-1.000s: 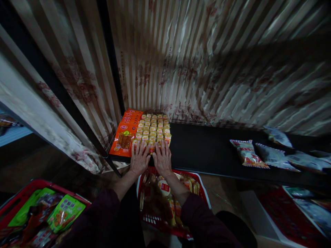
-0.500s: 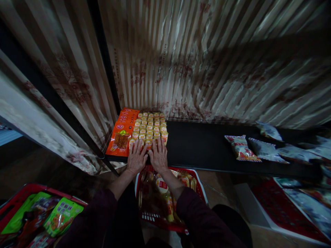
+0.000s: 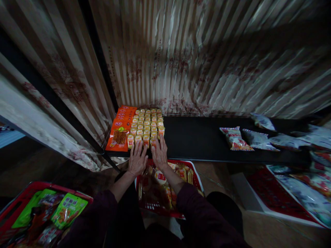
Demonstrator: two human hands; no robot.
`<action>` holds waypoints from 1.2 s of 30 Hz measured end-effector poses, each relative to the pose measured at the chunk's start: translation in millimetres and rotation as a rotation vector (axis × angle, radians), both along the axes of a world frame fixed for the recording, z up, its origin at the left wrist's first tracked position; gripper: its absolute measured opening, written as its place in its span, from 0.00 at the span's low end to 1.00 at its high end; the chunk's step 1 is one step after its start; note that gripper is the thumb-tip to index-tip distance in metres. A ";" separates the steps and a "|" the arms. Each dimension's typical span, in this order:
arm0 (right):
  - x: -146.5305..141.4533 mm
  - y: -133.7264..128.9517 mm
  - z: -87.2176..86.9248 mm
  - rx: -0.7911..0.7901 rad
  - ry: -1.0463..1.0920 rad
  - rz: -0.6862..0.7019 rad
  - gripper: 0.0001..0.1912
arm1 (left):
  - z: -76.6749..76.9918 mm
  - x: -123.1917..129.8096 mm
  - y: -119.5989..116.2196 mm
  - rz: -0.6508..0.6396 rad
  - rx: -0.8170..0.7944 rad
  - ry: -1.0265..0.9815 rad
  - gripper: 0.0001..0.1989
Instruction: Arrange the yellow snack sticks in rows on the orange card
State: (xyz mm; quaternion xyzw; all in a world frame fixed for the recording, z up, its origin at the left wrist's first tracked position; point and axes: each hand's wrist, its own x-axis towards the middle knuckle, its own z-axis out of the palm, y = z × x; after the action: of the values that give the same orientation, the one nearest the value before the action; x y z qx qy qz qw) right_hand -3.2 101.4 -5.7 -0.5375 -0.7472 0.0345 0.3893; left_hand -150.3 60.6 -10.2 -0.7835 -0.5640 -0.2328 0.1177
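Observation:
Rows of small yellow-wrapped snack packs (image 3: 147, 124) stand close together at the left end of a black shelf (image 3: 191, 137). My left hand (image 3: 138, 160) lies at their front edge, fingers stretched out and fingertips against the front row. Beside it my right hand (image 3: 159, 154) is spread too, its fingertips at the front right packs. Neither hand grips anything. Left of the packs, orange snack bags (image 3: 119, 132) overlap in a row. Below my forearms is a red basket (image 3: 198, 179) with more wrapped snacks (image 3: 161, 177) in it.
Several chip bags (image 3: 236, 138) lie on the shelf's right part. A red basket (image 3: 33, 186) at lower left holds green pouches (image 3: 68, 210). Another red and white basket (image 3: 261, 193) stands at lower right. Behind hangs a striped curtain (image 3: 176, 62); a black post (image 3: 99, 51) rises at left.
Both hands have drawn back slightly toward me from the packs, so more of the front row shows. The view has shifted a little.

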 end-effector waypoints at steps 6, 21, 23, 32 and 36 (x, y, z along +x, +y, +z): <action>25.2 -39.0 -18.1 -0.017 0.106 -0.010 0.27 | -14.9 32.2 -44.4 -0.147 -0.058 -0.002 0.27; 89.0 -113.9 -118.4 -0.267 0.084 -0.205 0.27 | -111.7 108.5 -78.0 -0.066 -0.503 -0.101 0.29; 94.3 -111.1 -131.5 -0.304 0.070 -0.212 0.28 | -117.1 112.5 -70.8 -0.023 -0.545 -0.097 0.29; 109.4 -78.0 -142.1 -0.383 0.048 -0.223 0.34 | -87.5 132.6 -36.3 0.119 -0.643 -0.125 0.30; 106.4 -69.5 -138.6 -0.348 0.117 -0.266 0.32 | -76.4 134.2 -27.0 0.149 -0.653 -0.137 0.33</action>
State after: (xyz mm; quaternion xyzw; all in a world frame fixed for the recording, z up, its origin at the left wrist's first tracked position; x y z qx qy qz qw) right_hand 103.3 31.9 -144.3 -0.6875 -0.6287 0.1422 0.3344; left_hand -16.1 33.5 -86.6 -0.7191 -0.6710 -0.0826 -0.1607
